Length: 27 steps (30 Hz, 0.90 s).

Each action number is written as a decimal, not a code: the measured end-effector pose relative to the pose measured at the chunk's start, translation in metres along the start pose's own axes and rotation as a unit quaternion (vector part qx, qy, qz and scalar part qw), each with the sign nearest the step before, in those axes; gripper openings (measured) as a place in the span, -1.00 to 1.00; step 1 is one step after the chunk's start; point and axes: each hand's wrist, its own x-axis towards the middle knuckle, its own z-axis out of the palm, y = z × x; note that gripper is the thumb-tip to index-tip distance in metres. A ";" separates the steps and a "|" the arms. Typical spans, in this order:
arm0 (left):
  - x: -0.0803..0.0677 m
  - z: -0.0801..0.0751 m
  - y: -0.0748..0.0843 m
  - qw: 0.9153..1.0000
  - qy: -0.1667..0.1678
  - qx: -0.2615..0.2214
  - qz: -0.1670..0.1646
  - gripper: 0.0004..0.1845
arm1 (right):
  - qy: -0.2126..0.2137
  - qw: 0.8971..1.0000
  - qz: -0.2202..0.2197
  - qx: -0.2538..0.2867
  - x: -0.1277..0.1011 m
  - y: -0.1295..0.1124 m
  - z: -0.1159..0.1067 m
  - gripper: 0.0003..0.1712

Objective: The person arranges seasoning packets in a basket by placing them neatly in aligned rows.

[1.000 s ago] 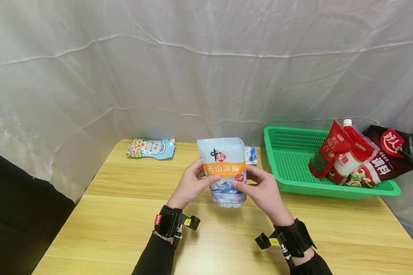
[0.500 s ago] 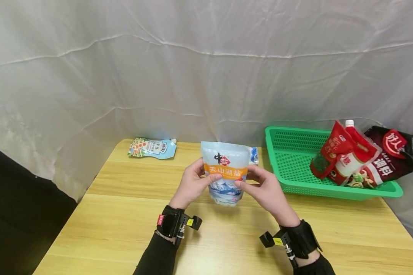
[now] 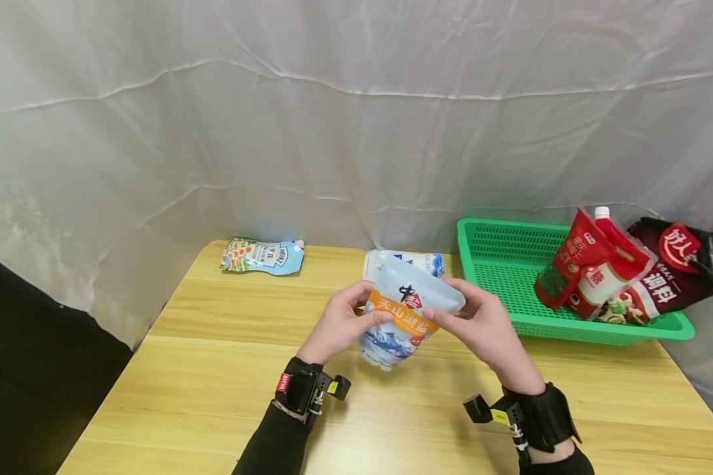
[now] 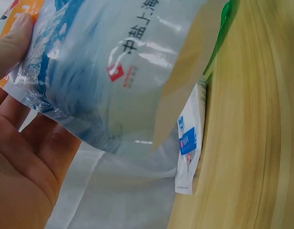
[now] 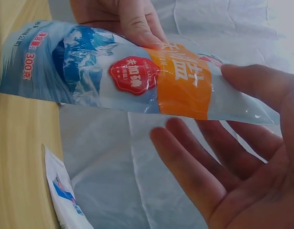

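Observation:
A light-blue salt pouch (image 3: 401, 320) with an orange band and a mountain picture is held above the table, tilted with its top toward the right. My left hand (image 3: 340, 323) grips its left side, thumb on the front. At the upper right edge, my right hand (image 3: 492, 326) has its thumb on the front and its fingers behind. In the right wrist view those fingers (image 5: 192, 164) spread past the pouch's edge. Behind the pouch a white and blue packet (image 3: 435, 264) lies on the table, partly hidden; the left wrist view also shows this packet (image 4: 188, 143).
A green basket (image 3: 493, 320) at the back right holds two red pouches (image 3: 570, 260) and a dark seasoning bag (image 3: 668, 280). A Heinz pouch (image 3: 263, 256) lies at the back left of the wooden table (image 3: 226, 369). Grey cloth (image 3: 309, 145) hangs behind.
The salt pouch has tilted from nearly upright, its top swinging right. My right hand has shifted right and toward the pouch's top. More of the white and blue packet shows behind it.

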 end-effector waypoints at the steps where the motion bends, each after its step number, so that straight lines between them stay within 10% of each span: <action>1: 0.000 0.001 0.000 1.000 -0.002 0.000 0.000 -0.61 | -0.007 1.000 0.003 -0.003 0.000 0.000 0.000 -0.46; 27: 0.001 0.003 0.000 1.000 -0.028 0.011 -0.001 -0.56 | 0.104 0.991 -0.079 -0.009 -0.004 0.000 0.004 -0.78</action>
